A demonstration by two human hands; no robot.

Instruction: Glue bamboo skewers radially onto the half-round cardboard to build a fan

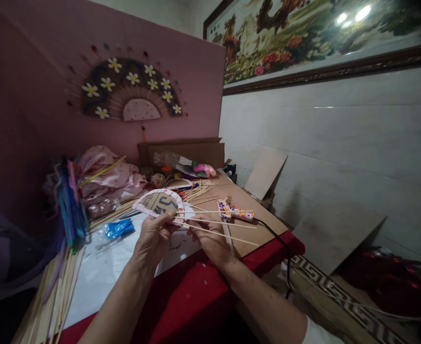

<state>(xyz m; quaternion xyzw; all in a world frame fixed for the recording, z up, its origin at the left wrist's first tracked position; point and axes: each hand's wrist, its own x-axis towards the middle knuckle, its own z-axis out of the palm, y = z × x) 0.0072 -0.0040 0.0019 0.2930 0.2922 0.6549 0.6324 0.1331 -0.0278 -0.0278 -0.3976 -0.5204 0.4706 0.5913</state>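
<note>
My left hand grips the near edge of a half-round cardboard piece, its rim wrapped in pink cloth and printing showing on its face. Three thin wooden sticks spread out from that piece to the right. Under the sticks, close to the cardboard, my right hand has its fingers bent around the lower stick; its fingertips are partly hidden. To the right of my hands, a flower-patterned glue gun lies on the table with a black cord.
Pink cloth, blue and purple pipe cleaners and a blue packet lie on the left. More wooden sticks rest at the near left. A flower-decorated fan hangs on the pink panel. Red cloth covers the table's front.
</note>
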